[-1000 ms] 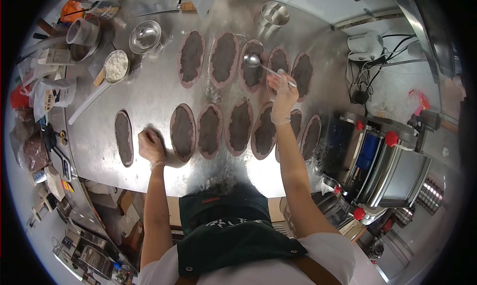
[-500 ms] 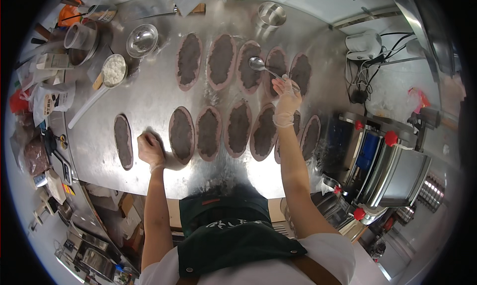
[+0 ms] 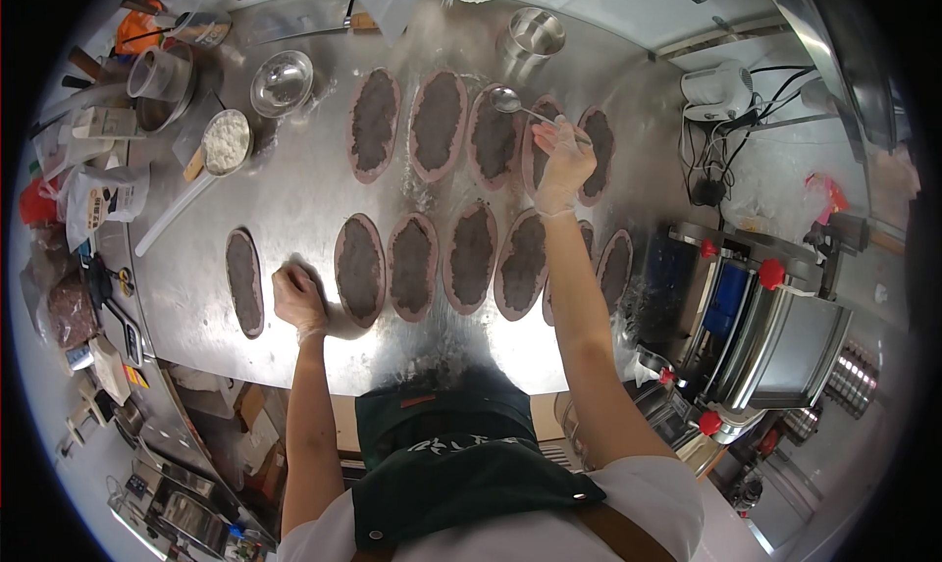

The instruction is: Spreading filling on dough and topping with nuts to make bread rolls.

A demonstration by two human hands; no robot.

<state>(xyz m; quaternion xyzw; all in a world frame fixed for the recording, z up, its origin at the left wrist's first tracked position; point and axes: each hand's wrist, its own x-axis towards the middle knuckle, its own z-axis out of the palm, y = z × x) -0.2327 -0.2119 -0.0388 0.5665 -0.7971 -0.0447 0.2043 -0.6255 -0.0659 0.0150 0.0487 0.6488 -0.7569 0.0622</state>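
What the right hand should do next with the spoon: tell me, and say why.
Probably draw the spoon lightly toward the near end of the third oval from the left in the far row. The right hand holds the spoon's bowl over that oval's far end, close to its edge, while the dark layer stretches toward the person. Whether the bowl touches it, I cannot tell.
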